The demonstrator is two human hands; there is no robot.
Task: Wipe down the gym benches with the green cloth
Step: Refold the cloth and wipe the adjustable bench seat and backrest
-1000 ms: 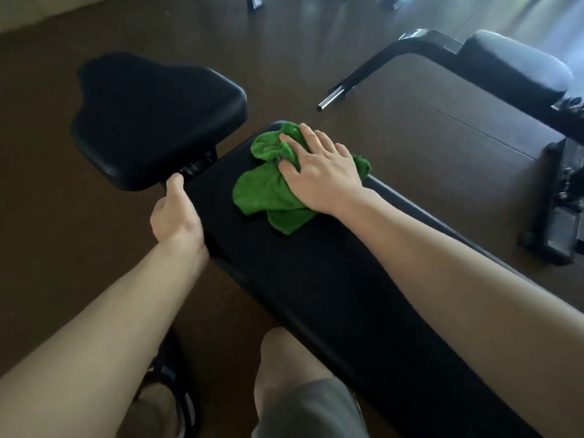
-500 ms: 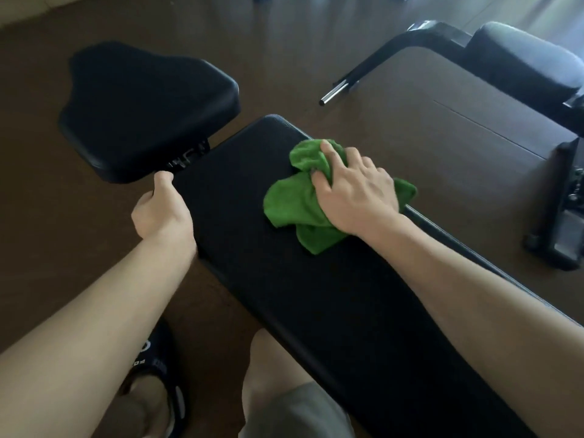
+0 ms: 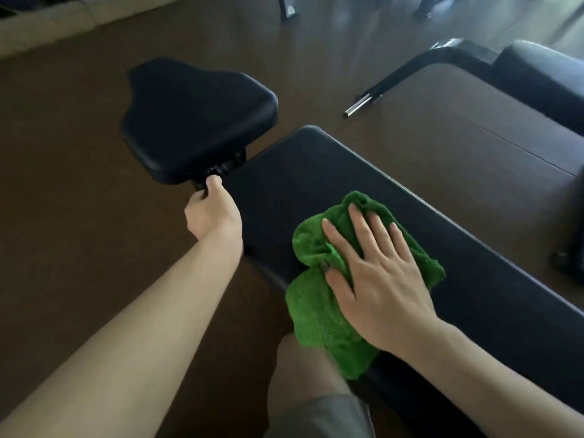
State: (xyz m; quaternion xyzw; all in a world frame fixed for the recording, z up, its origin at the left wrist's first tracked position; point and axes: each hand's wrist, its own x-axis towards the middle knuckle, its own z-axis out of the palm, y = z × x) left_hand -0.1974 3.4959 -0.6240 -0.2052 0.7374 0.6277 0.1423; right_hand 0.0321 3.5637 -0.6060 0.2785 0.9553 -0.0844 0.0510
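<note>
A dark brown floor point(image 3: 79, 191) fills the scene, glossy at the far right where pale light reflects off it. A light baseboard strip point(image 3: 63, 25) runs along the far left edge. At the far right stands another black padded machine point(image 3: 543, 74) with a chrome-tipped bar point(image 3: 358, 105).

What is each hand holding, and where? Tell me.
Right hand presses flat on the cloth, gripping nothing. Left hand grips the bench frame under the seat.

Dim, soft daylight is seen, with pale glare spread over the floor point(image 3: 363, 23) at the top right. Shadows are kept faint. Straight lines are bent by the wide lens; the far edges are slightly blurred.
</note>
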